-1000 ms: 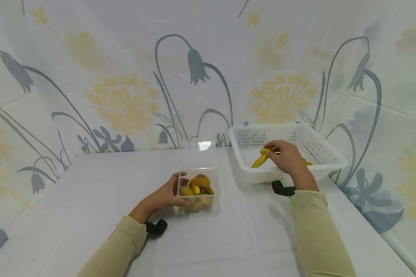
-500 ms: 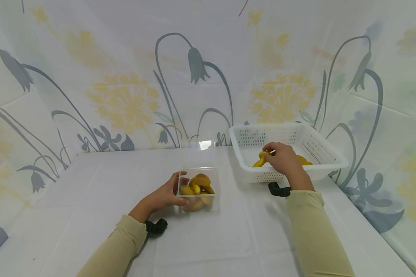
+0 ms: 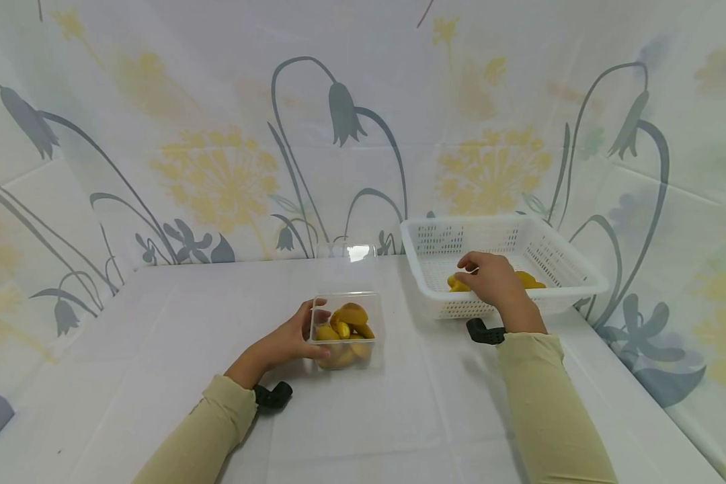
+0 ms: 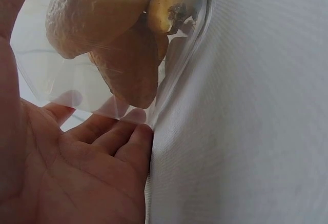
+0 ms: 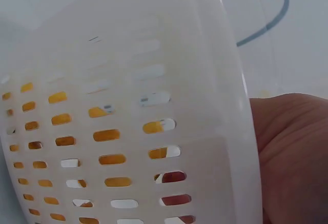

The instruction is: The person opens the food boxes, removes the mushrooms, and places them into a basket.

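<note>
Banana-like pieces: yellow, smooth, plump and tapering, one end dark and rough; a heap lies in the clear box (image 3: 352,314), others sit in the white basket on either side of the right hand, one by its fingertips (image 3: 458,286) and more beside the wrist (image 3: 528,280).
Clear box: thin, glossy, see-through plastic, square-rimmed (image 3: 345,342), upright on the table, its transparent lid (image 3: 346,269) folded back behind it and catching a bright glare.
White basket: rigid plastic, oblong, with flared walls pierced by rows of rounded slots (image 3: 423,306).
Table cover: white cloth, finely woven, softly creased (image 3: 399,423).
Left hand: grips the box's left side (image 3: 290,341), thumb at the near wall, fingertips pressed against the plastic; forearm slanting in from the lower left.
Right hand: dips over the basket's near rim (image 3: 495,277), wrist bent, fingers arched downward; the basket wall blocks the wrist view, so I cannot tell whether it pinches the nearest piece.
</note>
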Available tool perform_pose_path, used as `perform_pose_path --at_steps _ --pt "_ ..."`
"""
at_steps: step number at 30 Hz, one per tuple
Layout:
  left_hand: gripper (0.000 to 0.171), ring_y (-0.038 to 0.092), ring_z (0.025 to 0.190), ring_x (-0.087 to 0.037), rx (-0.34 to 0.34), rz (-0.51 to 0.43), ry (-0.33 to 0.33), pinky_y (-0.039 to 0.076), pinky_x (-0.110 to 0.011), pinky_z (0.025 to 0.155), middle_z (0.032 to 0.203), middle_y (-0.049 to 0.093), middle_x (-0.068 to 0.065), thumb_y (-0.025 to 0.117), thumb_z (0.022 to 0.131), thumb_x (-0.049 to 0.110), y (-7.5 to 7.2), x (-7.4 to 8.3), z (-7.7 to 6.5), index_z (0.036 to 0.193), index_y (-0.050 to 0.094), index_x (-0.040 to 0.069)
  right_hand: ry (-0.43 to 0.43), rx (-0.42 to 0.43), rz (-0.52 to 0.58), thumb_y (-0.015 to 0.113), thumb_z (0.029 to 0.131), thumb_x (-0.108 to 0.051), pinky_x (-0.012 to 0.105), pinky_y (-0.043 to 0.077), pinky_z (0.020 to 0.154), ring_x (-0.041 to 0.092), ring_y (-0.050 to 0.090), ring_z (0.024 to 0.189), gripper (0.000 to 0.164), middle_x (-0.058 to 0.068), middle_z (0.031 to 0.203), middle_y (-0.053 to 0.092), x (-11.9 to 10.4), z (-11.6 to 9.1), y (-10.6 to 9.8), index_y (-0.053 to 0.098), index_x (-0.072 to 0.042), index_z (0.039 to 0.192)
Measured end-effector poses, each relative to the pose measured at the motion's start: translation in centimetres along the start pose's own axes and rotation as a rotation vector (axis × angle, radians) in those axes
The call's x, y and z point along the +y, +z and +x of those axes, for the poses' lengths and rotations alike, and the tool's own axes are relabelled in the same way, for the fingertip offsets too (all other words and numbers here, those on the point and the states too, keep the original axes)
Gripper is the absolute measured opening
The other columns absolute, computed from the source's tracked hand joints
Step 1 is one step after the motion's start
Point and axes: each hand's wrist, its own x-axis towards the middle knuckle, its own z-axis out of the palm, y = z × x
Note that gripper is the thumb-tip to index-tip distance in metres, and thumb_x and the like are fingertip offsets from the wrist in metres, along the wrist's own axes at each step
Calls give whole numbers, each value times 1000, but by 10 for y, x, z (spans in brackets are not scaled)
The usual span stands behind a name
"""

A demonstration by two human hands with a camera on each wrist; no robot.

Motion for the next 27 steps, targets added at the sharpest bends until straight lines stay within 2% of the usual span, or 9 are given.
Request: perform_pose_path --at_steps 6,14,20,27 --pt "101 26 147 -32 -4 -4 8 19 -55 119 154 33 -15 81 76 31 0 1 -1 150 14 13 -12 -9 -10 59 96 -27 51 48 95 36 58 113 32 18 119 64 -2 0 0 62 -7 121" --pt "102 24 147 -32 -4 -4 0 20 -55 119 154 33 -15 82 76 32 0 3 -2 150 14 14 -71 4 -8 59 95 -26 50 48 94 33 60 108 29 16 115 66 -9 -1 1 64 -9 118" --pt "102 24 147 -32 -8 -4 1 20 -54 119 155 33 -14 81 76 33 0 1 -1 150 14 14 -87 8 -9 58 95 -28 50 48 93 31 59 109 26 13 117 66 -19 -2 4 65 -15 116" --pt "101 24 147 -31 -6 -2 0 20 -55 119 154 33 -14 81 76 32 -1 0 0 150 14 15 -147 8 -3 60 95 -24 50 48 95 31 59 110 25 13 118 65 -35 -6 5 66 -12 116"
